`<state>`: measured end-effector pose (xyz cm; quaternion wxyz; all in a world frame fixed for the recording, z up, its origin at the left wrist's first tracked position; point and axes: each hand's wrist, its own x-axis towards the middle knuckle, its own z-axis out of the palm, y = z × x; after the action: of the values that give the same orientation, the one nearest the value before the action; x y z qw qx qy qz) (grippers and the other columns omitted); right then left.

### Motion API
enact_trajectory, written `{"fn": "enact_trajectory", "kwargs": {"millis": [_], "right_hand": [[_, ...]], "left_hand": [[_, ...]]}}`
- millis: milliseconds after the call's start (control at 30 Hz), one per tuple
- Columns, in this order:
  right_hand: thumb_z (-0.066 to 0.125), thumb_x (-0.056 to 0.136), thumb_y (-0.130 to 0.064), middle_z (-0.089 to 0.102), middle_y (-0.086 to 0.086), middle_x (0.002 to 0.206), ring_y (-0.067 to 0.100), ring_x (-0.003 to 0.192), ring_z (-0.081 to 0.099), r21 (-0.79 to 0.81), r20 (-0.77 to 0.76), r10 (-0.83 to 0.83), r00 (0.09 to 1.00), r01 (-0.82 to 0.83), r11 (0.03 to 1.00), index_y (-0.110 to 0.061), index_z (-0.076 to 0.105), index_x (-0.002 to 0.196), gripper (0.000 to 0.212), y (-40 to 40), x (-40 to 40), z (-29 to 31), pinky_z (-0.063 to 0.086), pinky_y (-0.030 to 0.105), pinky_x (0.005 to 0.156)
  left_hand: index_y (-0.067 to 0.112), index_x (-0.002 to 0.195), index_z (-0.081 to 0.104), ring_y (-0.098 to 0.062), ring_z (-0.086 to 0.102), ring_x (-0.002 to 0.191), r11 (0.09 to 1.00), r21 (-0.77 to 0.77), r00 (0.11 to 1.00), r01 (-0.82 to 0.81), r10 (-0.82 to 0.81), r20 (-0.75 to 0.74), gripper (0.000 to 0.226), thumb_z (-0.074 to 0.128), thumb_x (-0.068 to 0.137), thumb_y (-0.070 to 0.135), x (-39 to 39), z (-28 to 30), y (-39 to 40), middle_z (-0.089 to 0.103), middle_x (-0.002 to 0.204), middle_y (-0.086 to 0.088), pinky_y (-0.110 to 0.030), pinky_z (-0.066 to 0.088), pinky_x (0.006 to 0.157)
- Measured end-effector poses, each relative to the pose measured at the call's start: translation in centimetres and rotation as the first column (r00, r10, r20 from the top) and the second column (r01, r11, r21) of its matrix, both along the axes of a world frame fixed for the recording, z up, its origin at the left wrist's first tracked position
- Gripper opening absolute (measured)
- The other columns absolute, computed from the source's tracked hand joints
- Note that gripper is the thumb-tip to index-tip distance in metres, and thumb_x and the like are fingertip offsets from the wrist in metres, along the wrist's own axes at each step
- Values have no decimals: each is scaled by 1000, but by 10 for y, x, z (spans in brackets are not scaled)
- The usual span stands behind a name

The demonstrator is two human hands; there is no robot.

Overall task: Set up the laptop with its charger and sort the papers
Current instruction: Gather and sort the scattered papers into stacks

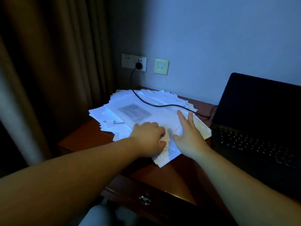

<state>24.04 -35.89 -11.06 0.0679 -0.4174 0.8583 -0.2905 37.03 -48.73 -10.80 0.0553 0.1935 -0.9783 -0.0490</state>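
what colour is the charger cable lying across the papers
Black, clearest in the head view: the charger cable.

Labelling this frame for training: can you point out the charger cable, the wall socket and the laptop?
charger cable [160, 105], head view, on its run across the papers.
wall socket [128, 61], head view, plate's left half.
laptop [254, 101], head view, dark screen.

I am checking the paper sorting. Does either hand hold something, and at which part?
The left hand pinches a sheet of the papers at its near edge. The right hand lies flat, holding nothing.
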Motion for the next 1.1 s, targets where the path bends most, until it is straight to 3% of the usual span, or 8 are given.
{"fn": "enact_trajectory", "kwargs": {"millis": [167, 367, 467, 533, 600, 767, 933, 1100], "right_hand": [[58, 100, -29, -26, -4, 168, 36, 141, 44, 40, 11, -46, 999, 46, 998, -50, 7, 159, 80, 6, 5, 0, 51, 42, 100], [57, 101, -39, -34, -6, 164, 31, 141, 45, -52, -59, -124, 991, 121, 991, -47, 14, 159, 73, -17, -22, 1, 46, 32, 86], [58, 100, -34, -7, -1, 171, 30, 141, 43, -91, -93, -162, 982, 154, 984, -44, 21, 157, 69, -33, -41, -4, 42, 32, 85], [56, 99, -25, 28, 8, 162, 31, 138, 44, -99, -97, -179, 979, 169, 981, -35, 31, 155, 62, -45, -54, -7, 45, 38, 94], [53, 97, -21, 45, 8, 151, 30, 136, 44, -70, -97, -192, 977, 186, 980, -27, 39, 152, 57, -56, -64, -9, 44, 42, 103], [49, 100, -29, 45, 7, 149, 29, 138, 36, -23, -77, -234, 969, 233, 972, -20, 41, 151, 52, -68, -76, -22, 32, 45, 115], [52, 100, -35, 52, 3, 146, 26, 138, 38, -48, -130, -232, 964, 228, 972, -23, 44, 149, 51, -70, -74, -23, 25, 47, 119], [54, 98, -32, 59, 3, 137, 27, 125, 53, -104, -155, -234, 960, 219, 970, -25, 51, 144, 47, -67, -70, -21, 45, 42, 103]], "left_hand": [[26, 109, 57, -30, 53, 101, 985, -148, 993, -85, 95, 64, 39, 44, 95, 60, 8, 6, -4, 51, 109, -2, -44, 38, 82], [31, 140, 45, -33, 54, 122, 988, -111, 992, -104, 95, -78, 55, 46, 93, 59, -24, 7, -11, 34, 154, -6, -51, 42, 99], [33, 141, 43, -30, 57, 121, 992, -63, 985, -105, 95, -142, 55, 47, 92, 58, -55, 5, -20, 34, 155, -4, -50, 46, 99], [34, 143, 44, -30, 53, 126, 993, -64, 988, -99, 90, -124, 57, 46, 92, 58, -73, 4, -29, 40, 152, -2, -50, 44, 101], [35, 140, 49, -30, 44, 135, 996, -69, 993, -55, 48, -104, 57, 40, 90, 59, -83, -1, -37, 42, 153, 0, -51, 38, 105], [36, 134, 54, -22, 39, 135, 998, -60, 985, 25, -35, -166, 61, 20, 88, 59, -78, -27, -42, 51, 146, 10, -51, 29, 105], [42, 134, 52, -16, 37, 137, 999, 15, 987, 30, -27, -161, 60, 24, 85, 62, -79, -21, -48, 53, 140, 17, -44, 28, 106], [44, 129, 53, -12, 40, 132, 998, 30, 987, 59, -53, -149, 52, 29, 87, 62, -75, -18, -49, 56, 132, 17, -41, 32, 105]]}}
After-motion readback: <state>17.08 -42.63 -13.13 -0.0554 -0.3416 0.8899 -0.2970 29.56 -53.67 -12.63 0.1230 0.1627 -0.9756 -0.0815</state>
